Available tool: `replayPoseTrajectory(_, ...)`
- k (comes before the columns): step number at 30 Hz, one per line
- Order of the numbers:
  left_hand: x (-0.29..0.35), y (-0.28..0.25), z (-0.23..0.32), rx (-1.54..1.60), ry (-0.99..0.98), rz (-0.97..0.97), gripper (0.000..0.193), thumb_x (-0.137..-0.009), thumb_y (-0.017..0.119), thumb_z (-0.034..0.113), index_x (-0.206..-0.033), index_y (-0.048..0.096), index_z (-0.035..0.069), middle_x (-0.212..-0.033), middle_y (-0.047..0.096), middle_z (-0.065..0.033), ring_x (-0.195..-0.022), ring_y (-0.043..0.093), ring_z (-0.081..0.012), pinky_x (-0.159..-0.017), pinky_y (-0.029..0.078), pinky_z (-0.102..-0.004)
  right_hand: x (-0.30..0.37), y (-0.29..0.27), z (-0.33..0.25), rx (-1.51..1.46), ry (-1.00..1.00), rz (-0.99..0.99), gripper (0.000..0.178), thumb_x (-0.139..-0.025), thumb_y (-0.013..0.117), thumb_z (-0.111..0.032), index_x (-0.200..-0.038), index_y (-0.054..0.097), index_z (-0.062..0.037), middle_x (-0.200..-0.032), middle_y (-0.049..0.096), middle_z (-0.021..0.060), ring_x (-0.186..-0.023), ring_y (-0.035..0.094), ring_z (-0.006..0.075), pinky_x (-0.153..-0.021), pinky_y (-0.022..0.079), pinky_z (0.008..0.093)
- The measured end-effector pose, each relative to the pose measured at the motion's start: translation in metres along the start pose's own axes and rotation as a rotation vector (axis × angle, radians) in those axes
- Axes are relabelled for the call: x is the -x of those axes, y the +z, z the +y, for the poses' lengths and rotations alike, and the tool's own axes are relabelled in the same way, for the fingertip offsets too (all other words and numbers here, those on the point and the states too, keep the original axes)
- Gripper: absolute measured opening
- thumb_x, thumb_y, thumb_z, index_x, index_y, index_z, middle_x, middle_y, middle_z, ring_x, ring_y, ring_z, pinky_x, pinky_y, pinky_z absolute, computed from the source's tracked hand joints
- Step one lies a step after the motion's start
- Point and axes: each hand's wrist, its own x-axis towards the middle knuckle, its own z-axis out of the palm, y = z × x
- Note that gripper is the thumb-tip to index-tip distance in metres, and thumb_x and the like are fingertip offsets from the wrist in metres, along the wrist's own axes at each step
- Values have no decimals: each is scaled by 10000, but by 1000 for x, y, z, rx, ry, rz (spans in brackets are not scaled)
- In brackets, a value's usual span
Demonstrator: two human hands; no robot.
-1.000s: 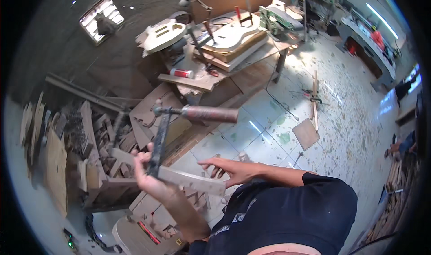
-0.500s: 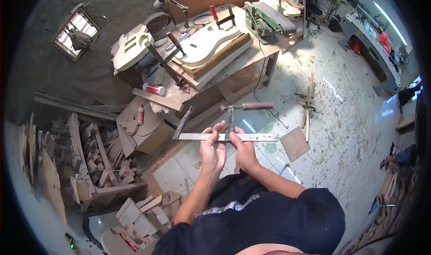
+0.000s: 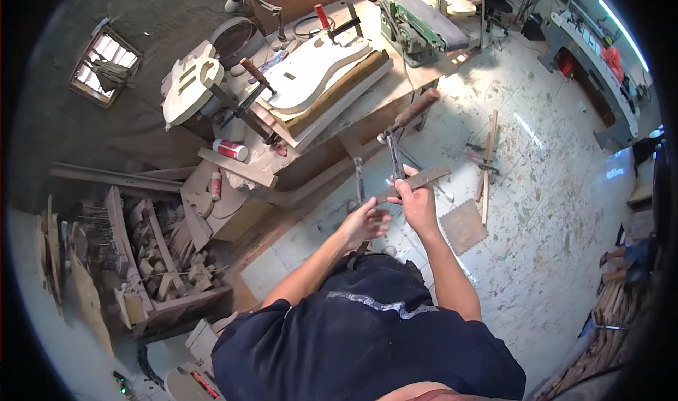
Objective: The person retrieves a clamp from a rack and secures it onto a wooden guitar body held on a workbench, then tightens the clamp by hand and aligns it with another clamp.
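A bar clamp (image 3: 395,155) with a dark red handle is in my right hand (image 3: 418,207), in front of my body. The fingers wrap round it where the sliding jaw meets the bar. Its bar slants up to the right, and the handle points to the far right. My left hand (image 3: 365,223) is beside the fixed-jaw end, fingers apart, not gripping the bar. Beyond, a white guitar body (image 3: 318,73) lies on a wood block on the workbench (image 3: 282,162), with two bar clamps (image 3: 244,108) on it.
Another guitar body (image 3: 191,83) leans at the bench's left. A green belt sander (image 3: 417,30) stands at the back. White bottles (image 3: 230,150) lie near the bench edge. A bin of wood offcuts (image 3: 166,249) is on the left; sticks (image 3: 486,168) rest on the floor to the right.
My left hand has come off the clamp's bar and opened. My right hand has moved right and forward with the clamp, which has turned so its handle points up to the right.
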Motion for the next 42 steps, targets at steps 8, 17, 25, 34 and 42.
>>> replayPoseTrajectory(8,-111,-34,36,20,36,138,747,-926,662,524,-1385,392,0,-1083,639,-141,-977,661,-254,-865,536,-392,-98,-10,4,365,18,-32,339,-952,550,-129,-1181,618,112,-935,699,174,-768,709,193,-653,618,317)
replayPoseTrajectory(17,-182,-44,67,163,-28,105,325,-1028,555,307,-1273,461,114,-1050,624,-50,-973,632,-167,-794,556,-338,-172,17,-21,451,66,-86,331,-996,526,-103,-1250,584,101,-998,686,152,-910,696,182,-717,622,308)
replayPoseTrajectory(25,-226,-40,122,358,227,132,283,-1022,535,209,-1299,543,152,-1065,635,1,-912,614,-157,-808,508,-335,-247,26,-27,345,85,-127,361,-997,558,-115,-1301,549,81,-1041,659,119,-962,674,165,-697,620,275)
replayPoseTrajectory(34,-266,-47,158,292,219,275,304,-987,523,193,-1286,579,184,-964,633,46,-820,580,-64,-695,494,-244,-313,32,-11,278,147,-221,306,-931,635,-96,-1213,617,23,-896,668,64,-768,637,94,-589,576,262)
replayPoseTrajectory(42,-296,-49,184,451,344,366,572,-980,609,227,-1491,422,52,-1029,654,-18,-889,582,-110,-687,479,-284,-371,29,-14,279,99,-437,409,-932,638,-41,-1316,541,61,-1008,659,95,-866,660,135,-659,612,263)
